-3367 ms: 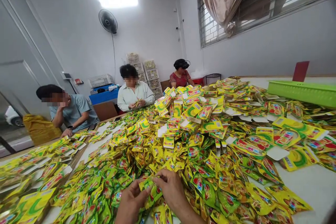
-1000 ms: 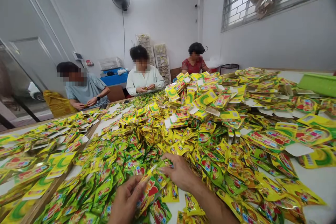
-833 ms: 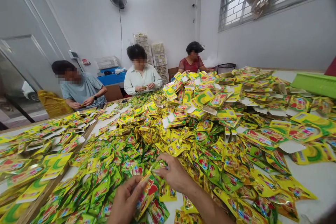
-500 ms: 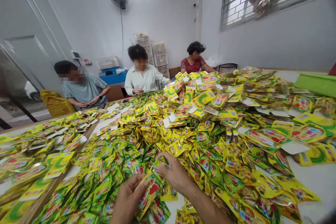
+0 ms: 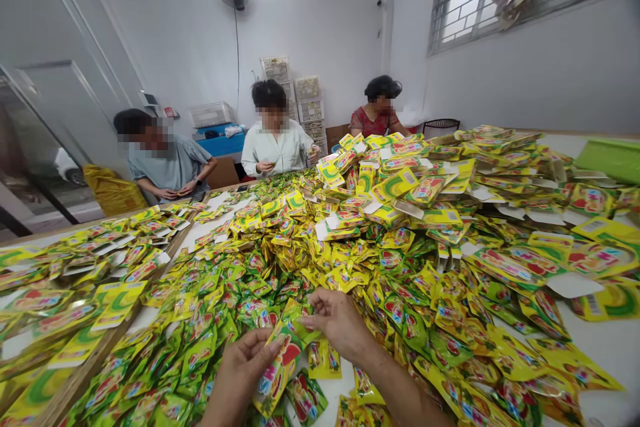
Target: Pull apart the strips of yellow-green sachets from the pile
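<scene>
My left hand [image 5: 240, 367] is closed around a small yellow-and-green carton [image 5: 278, 368] with a red fruit print, held tilted at the near middle of the table. At the carton's upper end, my right hand [image 5: 343, 325] pinches a green sachet [image 5: 299, 315] between thumb and fingers. The sachet touches the carton's top; whether part of it is inside, I cannot tell. Loose green sachets [image 5: 195, 353] lie around my left hand, and yellow sachets [image 5: 445, 310] spread beyond my right forearm.
A tall heap of yellow cartons [image 5: 395, 183] rises beyond my hands. More cartons [image 5: 55, 320] lie left of a wooden strip [image 5: 100, 353]. Three people sit along the far side, one in a white shirt [image 5: 275, 150]. A green tray [image 5: 607, 159] stands at the right.
My right hand's fingers have come together on the green sachet at the carton's upper end. My left hand keeps its hold on the carton. The view has shifted slightly.
</scene>
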Demonstrator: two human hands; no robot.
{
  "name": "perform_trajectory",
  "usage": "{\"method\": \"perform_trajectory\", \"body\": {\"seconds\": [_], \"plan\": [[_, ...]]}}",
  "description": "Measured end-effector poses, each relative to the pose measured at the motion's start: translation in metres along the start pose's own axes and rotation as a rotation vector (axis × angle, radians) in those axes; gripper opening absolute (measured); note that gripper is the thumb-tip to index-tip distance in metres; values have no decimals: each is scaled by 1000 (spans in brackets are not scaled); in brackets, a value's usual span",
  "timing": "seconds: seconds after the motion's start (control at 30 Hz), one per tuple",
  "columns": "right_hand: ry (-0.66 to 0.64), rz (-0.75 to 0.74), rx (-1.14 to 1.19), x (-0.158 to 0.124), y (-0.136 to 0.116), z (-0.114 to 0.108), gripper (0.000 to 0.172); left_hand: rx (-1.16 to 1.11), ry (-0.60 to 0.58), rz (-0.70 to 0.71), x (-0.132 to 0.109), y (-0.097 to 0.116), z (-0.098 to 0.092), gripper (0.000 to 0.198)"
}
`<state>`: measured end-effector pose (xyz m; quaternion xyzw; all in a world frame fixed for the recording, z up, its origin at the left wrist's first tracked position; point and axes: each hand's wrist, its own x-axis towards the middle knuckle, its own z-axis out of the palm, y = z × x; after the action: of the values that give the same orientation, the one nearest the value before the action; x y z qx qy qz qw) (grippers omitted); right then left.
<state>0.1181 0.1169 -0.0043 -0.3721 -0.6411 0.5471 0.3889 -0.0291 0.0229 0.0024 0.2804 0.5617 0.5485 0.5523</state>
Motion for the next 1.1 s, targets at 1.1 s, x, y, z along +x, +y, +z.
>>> {"method": "perform_trajectory", "body": {"seconds": [1.1], "plan": [[107, -171, -362, -13, -10, 8, 17, 59, -1, 87, -3, 8, -3, 27]]}}
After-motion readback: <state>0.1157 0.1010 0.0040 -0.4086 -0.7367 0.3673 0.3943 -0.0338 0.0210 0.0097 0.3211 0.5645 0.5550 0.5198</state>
